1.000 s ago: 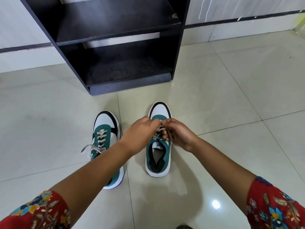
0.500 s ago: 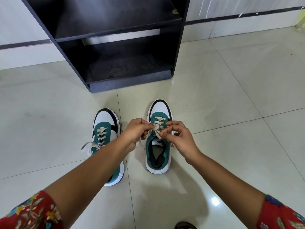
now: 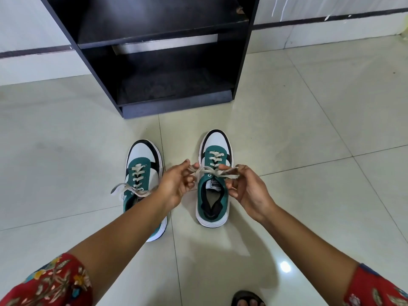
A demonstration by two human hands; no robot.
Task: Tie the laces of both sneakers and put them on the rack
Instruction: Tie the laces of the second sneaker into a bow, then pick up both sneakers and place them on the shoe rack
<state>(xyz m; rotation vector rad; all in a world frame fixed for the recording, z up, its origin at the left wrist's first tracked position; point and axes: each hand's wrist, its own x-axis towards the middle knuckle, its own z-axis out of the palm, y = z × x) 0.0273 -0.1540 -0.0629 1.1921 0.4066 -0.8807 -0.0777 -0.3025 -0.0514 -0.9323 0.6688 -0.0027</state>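
Note:
Two green, white and black sneakers stand on the tiled floor, toes toward the rack. Over the right sneaker [image 3: 213,195] my left hand [image 3: 176,184] and my right hand [image 3: 245,186] each pinch one end of its beige lace [image 3: 212,171], stretched between them above the tongue. The left sneaker [image 3: 141,164] sits beside it, partly under my left forearm, with a bow of lace [image 3: 123,188] lying to its left side. The black shoe rack [image 3: 242,62] stands just beyond the sneakers with two open shelves.
Pale floor tiles [image 3: 309,151] spread on all sides. A white wall with a dark stripe [image 3: 331,18] runs behind the rack. A foot in a dark sandal [image 3: 247,300] shows at the bottom edge.
My hands have drawn apart sideways, pulling the right sneaker's lace ends out to each side. The view has tilted down a little, so the rack looks closer.

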